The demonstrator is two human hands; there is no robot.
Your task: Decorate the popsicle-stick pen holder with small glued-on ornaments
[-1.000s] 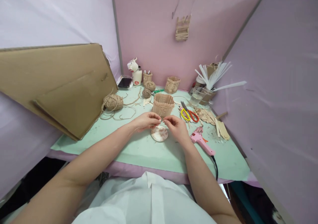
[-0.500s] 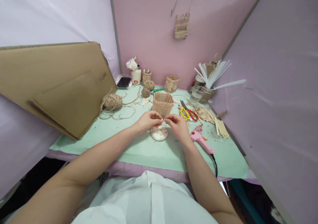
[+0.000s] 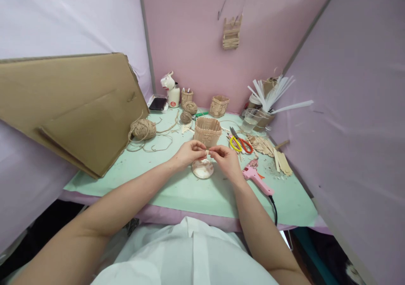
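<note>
My left hand (image 3: 190, 153) and my right hand (image 3: 225, 158) meet over the middle of the table, fingertips pinched close together. Between them is a tiny pale piece (image 3: 207, 152), too small to name. Just below the fingers lies a small round whitish lid or dish (image 3: 203, 170) with brownish patches. Directly behind the hands stands a wooden basket-like pot (image 3: 207, 130) with a scalloped rim, its lower front partly hidden by my fingers.
A pink glue gun (image 3: 257, 181) and red-and-yellow scissors (image 3: 241, 141) lie to the right, near wood strips (image 3: 282, 163). At left are a twine ball (image 3: 143, 129) and a leaning cardboard sheet (image 3: 79, 116). Behind stand another wooden pot (image 3: 219, 106) and a clear cup (image 3: 249, 120).
My right fingertips have come slightly closer to the left ones around the tiny pale piece. Everything else on the table stays where it was.
</note>
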